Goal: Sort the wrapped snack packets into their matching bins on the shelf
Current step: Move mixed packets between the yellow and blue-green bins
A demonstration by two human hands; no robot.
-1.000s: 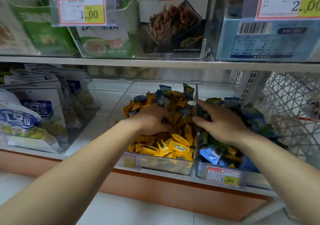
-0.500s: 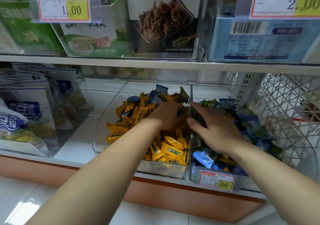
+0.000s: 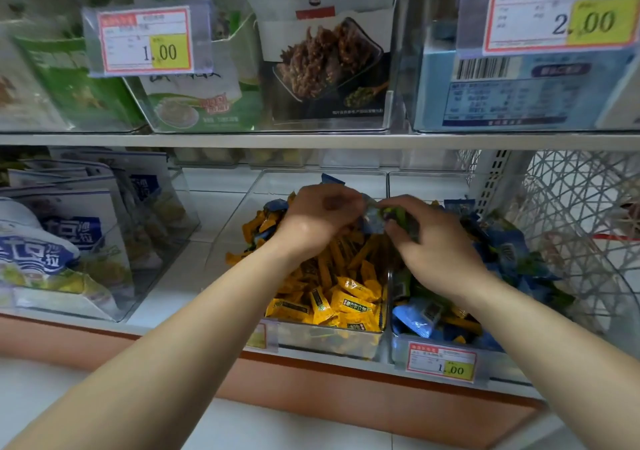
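The snack packet (image 3: 375, 219) in play is a pale blue and green wrapper held up in the head view just above the wall shared by the two clear bins on the lower shelf (image 3: 166, 290). The left hand (image 3: 322, 221) has its fingers curled round the wrapper's left end. The right hand (image 3: 440, 252) pinches the green end between thumb and fingertips, so both hands are closed on it. Whether this is one packet or two pressed together cannot be told. Its long axis runs roughly left to right, bridging the gap between the hands. Below and to the left is the yellow bin (image 3: 329, 344), heaped with yellow packets (image 3: 346, 304) and a few blue strays at the back. Below and to the right is the blue bin (image 3: 509, 363), filled mostly with blue packets (image 3: 415, 318). By its colour the wrapper probably belongs on the right, and the right hand is already over that side. The coming move is therefore likely a short carry to the right and a drop, once the left hand lets go.
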